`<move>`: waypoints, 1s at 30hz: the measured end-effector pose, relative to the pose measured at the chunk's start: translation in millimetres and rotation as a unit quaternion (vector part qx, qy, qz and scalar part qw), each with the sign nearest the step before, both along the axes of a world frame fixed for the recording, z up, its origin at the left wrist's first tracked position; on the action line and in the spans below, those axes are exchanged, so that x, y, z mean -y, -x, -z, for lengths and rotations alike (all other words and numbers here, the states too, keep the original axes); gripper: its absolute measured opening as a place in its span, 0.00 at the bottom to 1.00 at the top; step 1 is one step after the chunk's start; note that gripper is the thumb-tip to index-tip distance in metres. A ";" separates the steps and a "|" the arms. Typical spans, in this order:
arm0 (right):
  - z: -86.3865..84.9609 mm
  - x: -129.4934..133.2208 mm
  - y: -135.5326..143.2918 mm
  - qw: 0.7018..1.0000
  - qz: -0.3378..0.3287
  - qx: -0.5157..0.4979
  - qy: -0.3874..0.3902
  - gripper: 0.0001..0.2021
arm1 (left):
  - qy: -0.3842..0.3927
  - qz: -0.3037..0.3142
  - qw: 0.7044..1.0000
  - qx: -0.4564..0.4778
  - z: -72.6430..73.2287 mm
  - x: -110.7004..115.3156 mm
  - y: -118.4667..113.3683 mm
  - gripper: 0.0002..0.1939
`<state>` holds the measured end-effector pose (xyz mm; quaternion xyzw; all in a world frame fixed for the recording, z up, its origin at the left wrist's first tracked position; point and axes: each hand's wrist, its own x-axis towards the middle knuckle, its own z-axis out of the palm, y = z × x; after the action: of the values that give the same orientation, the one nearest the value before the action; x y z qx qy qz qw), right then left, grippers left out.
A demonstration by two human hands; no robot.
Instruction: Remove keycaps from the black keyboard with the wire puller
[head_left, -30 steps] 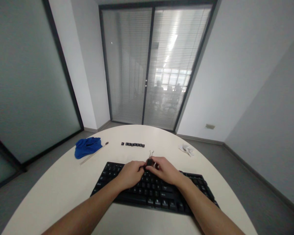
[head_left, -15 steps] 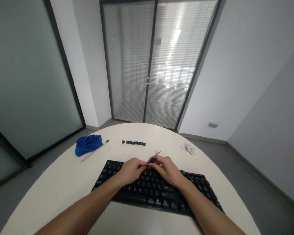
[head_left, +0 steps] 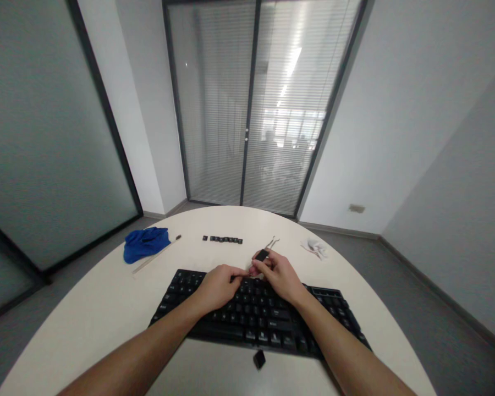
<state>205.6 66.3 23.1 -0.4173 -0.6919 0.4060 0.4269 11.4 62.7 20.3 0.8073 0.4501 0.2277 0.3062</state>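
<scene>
- Keyboard (head_left: 268, 324): black, flat on table (head_left: 107, 308), well inside curved far edge.
- Keycap puller (head_left: 262, 255): black handle, wire prongs towards far edge.
- Keycap row (head_left: 226, 240): black, near far edge.
- Loose keycap (head_left: 259, 359): black, just beside keyboard's near side.

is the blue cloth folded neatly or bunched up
Bunched up: the blue cloth lies in a rumpled heap with wrinkles and an uneven outline.
</scene>
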 end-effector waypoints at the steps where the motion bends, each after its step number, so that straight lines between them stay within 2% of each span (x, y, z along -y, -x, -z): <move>1: 0.2 -0.1 0.1 1.000 0.003 -0.003 0.004 0.15 | -0.006 -0.003 1.000 0.003 1.0 0.3 -0.3 0.18; 6: -0.4 -2.9 -1.4 0.999 0.032 -0.010 0.018 0.16 | -0.042 -0.034 0.999 -0.007 3.5 4.4 -0.6 0.16; 8: -0.1 -4.6 -2.5 0.999 0.045 -0.014 0.016 0.16 | -0.089 -0.033 0.995 -0.015 -2.3 10.4 -1.4 0.14; 10: 1.1 -6.2 -3.6 0.998 0.049 -0.022 0.016 0.16 | -0.173 -0.004 0.985 -0.024 -14.1 21.4 -3.1 0.10; 11: 1.9 -6.7 -3.9 0.998 0.047 -0.026 0.015 0.15 | -0.209 0.030 0.977 -0.037 -21.4 28.9 -4.5 0.08; 12: 2.7 -7.2 -4.2 0.999 0.044 -0.029 0.014 0.15 | -0.219 0.089 0.970 -0.053 -28.9 37.6 -6.2 0.05; 13: 3.5 -7.5 -4.4 0.999 0.039 -0.032 0.013 0.15 | -0.201 0.160 0.964 -0.070 -35.8 47.0 -8.4 0.04; 15: 4.7 -8.0 -4.6 0.999 0.032 -0.036 0.013 0.15 | -0.143 0.292 0.938 -0.121 -45.4 66.0 -13.7 0.15; 16: 5.3 -8.2 -4.7 0.999 0.031 -0.036 0.014 0.15 | -0.144 0.325 0.921 -0.157 -47.5 74.6 -16.7 0.16; 19: 6.6 -8.8 -5.0 0.999 0.031 -0.036 0.016 0.15 | -0.177 0.352 0.882 -0.258 -44.3 92.5 -25.1 0.10; 23: 8.0 -9.4 -5.1 0.999 0.027 -0.037 0.016 0.15 | -0.209 0.381 0.845 -0.312 -34.9 100.0 -29.7 0.01; 24: 8.2 -9.5 -5.1 0.999 0.025 -0.038 0.015 0.15 | -0.215 0.383 0.839 -0.322 -33.3 100.4 -29.8 0.02; 30: 6.8 -8.6 -4.6 0.999 0.022 -0.033 0.017 0.15 | -0.194 0.381 0.836 -0.343 -20.3 103.9 -33.5 0.02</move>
<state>210.2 74.8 16.3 -0.4256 -0.6612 0.4217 0.4515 45.0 -41.3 40.6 0.9842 0.1301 -0.1157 0.0317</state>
